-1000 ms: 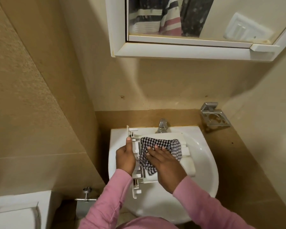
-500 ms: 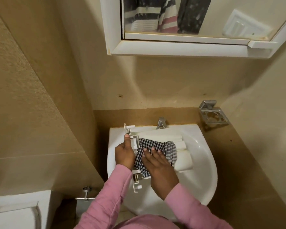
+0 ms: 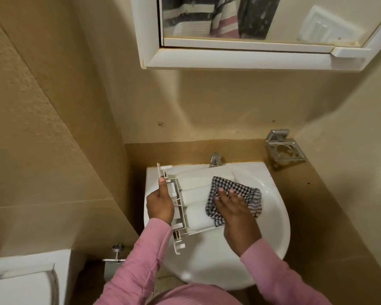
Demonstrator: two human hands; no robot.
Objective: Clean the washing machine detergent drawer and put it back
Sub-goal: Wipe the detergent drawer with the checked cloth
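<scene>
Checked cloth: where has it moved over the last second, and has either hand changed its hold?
The right hand swept the checked cloth along the detergent drawer, from beside the left hand at the front-panel end to the far end. Unchanged: right hand pressing flat on the cloth, left hand gripping the front end, drawer over the sink.

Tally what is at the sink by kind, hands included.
hands: 2, left hand and right hand
drawer: 1
cloth: 1
sink: 1
tap: 1
Total: 6
</scene>
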